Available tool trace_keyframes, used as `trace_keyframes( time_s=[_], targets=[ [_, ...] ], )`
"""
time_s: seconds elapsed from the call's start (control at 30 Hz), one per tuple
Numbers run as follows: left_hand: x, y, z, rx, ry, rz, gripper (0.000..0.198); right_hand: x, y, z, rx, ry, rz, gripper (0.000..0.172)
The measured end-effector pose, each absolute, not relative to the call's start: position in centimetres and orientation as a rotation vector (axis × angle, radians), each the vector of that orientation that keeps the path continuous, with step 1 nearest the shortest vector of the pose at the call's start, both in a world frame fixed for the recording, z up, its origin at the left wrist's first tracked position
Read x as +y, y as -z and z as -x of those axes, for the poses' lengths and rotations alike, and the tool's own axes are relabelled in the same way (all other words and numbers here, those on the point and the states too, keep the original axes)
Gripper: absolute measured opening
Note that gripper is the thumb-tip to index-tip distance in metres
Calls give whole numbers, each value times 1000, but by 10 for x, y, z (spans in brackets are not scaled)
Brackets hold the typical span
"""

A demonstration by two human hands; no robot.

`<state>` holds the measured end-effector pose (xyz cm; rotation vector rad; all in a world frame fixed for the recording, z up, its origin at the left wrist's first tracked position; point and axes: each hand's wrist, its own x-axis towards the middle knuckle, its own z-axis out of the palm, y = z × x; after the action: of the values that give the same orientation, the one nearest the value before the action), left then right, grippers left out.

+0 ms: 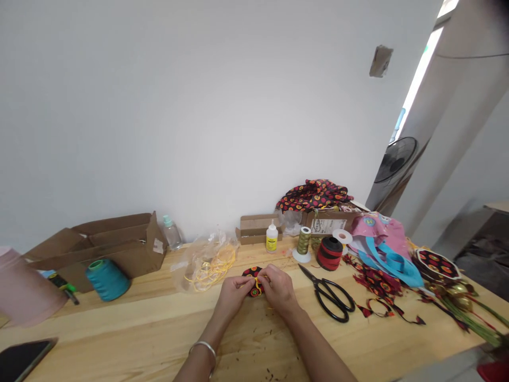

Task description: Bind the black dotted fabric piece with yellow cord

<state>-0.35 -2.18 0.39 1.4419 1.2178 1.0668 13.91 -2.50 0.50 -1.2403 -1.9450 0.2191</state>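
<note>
Near the front middle of the table, my two hands meet over a small rounded piece of patterned fabric point(252, 272), dark with red and yellow spots. A thin yellow cord point(257, 287) runs across its face. My left hand point(234, 295), a silver bangle on its wrist, pinches the fabric piece at its left side. The fingers of my right hand point(279, 286) are closed on the cord at the right side; the fingertips partly cover what they grip. Black-handled scissors point(332, 297) lie with blades parted to the right of my right hand.
Behind stand a glue bottle point(271, 239), a green thread spool point(304, 241) and a red-black ribbon roll point(330, 253). Fabric scraps point(377, 281) lie right. Left are yellow cord in a plastic bag point(210, 262), a teal thread cone point(107, 279), a cardboard box point(119, 249) and a phone point(26, 361).
</note>
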Motion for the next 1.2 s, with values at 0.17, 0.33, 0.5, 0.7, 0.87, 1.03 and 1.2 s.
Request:
trace_keyframes(
  time_s=[0.17,0.33,0.5,0.7,0.87,1.03,1.2],
  targets=[
    [-22,-1,3,1183,-1120,-1443,24,-25,-3,-139,-1916,-240,1235,13],
    [-24,-3,3,1149,-1141,-1416,26,-24,0,-138,-1949,-251,1205,12],
    [-24,-3,3,1168,-1147,-1412,22,-24,-1,-139,-1964,-262,1197,11],
    [-24,-2,3,1177,-1108,-1411,25,-25,-3,-140,-1955,-279,1184,11],
    [-23,-1,3,1209,-1112,-1399,21,-24,-1,-139,-1953,-277,1160,12],
    [-23,1,3,1197,-1127,-1370,19,-25,0,-139,-1956,-288,1135,13],
    [-24,2,4,1183,-1130,-1364,19,-26,-1,-139,-1975,-269,1136,14]
  ],
)
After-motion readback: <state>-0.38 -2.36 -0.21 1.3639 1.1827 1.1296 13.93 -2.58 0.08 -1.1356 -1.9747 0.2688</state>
